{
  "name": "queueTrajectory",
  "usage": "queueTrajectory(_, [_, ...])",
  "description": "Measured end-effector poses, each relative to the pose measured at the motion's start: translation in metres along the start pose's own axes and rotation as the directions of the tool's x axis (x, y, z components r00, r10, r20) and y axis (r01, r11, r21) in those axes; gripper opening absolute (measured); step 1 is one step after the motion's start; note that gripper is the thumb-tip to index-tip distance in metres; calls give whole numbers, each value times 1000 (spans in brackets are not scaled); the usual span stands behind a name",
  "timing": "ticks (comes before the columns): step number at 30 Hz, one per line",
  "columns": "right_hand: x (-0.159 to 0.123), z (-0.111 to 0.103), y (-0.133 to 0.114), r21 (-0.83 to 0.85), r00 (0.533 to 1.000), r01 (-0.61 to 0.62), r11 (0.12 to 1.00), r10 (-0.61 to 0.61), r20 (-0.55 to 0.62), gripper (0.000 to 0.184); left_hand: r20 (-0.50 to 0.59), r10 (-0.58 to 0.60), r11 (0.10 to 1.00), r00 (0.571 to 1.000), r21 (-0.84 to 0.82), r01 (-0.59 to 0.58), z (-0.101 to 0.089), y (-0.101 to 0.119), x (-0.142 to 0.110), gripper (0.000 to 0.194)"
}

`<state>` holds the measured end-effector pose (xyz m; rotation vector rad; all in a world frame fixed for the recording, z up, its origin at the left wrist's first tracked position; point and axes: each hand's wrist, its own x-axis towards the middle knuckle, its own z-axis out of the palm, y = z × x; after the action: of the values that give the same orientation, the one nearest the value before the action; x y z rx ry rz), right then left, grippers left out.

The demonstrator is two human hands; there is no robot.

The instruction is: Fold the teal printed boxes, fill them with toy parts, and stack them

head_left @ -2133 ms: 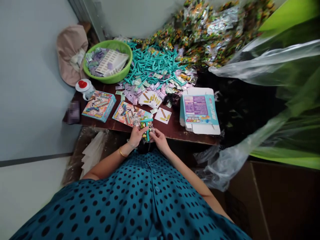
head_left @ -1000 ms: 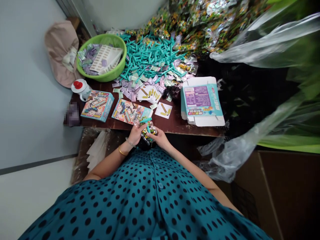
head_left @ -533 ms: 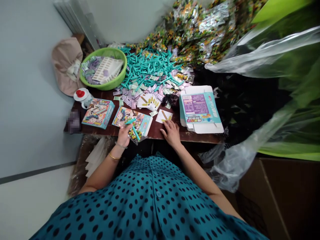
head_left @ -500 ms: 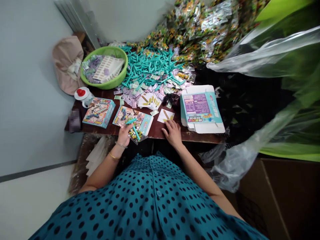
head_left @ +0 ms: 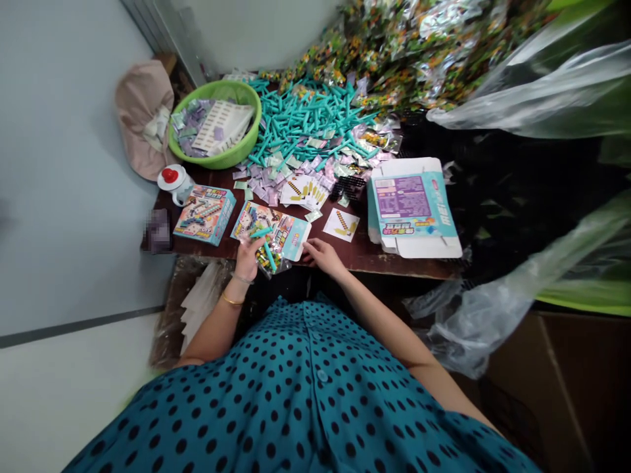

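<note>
My left hand (head_left: 247,257) is closed around a clear plastic bag (head_left: 276,264) of small colourful pieces, together with teal sticks (head_left: 269,253). Beneath them lies a printed toy box (head_left: 294,238), flat on the table, partly covered by the hand and bag. At the right end of that box is my right hand (head_left: 323,255), its fingers slightly apart and touching or very close to the edge. Just beyond the right hand, a white instruction card (head_left: 341,225) with a pickaxe-like picture rests on the table.
An upright toy box (head_left: 204,215) and a lidded mug (head_left: 176,182) stand left. Behind are a green basket (head_left: 221,161), a teal stick pile (head_left: 305,118) and small sachets (head_left: 266,187). Stacked flat boxes (head_left: 428,223) lie right, near plastic sheeting (head_left: 473,328). Bagged pieces (head_left: 389,59) are heaped behind.
My right hand has moved left from the instruction card to the flat box's right end. My left hand still holds the bag and sticks. The view has shifted slightly.
</note>
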<state>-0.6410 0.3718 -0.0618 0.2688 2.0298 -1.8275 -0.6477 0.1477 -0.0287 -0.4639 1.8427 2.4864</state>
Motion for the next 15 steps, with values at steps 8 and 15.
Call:
queueTrajectory(8, [24, 23, -54, 326, 990, 29, 945, -72, 122, 29, 593, 114, 485, 797, 667, -565, -17, 33, -45, 38])
queueTrajectory(15, [10, 33, -77, 163, 907, 358, 920, -384, 173, 42, 382, 510, 286, 770, 770, -571, -9, 29, -40, 38])
